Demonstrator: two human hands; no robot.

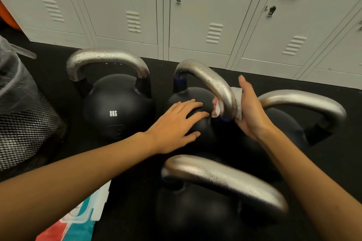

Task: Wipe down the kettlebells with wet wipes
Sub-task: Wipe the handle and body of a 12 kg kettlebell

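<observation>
On black gym flooring before grey lockers, four kettlebells, right hand wrapping a white wet wipe round the middle kettlebell's steel handle, left hand flat, fingers spread, on its black body, mesh bin at left.

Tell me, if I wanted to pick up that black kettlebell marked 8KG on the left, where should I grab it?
Probably by the flat top bar of its silver handle, reaching down from above. The 8KG kettlebell stands upright, so the handle arches over the round body with an open window beneath for curled fingers. The smooth ball offers no hold. Droplets on the handle suggest it may be slippery.
</observation>
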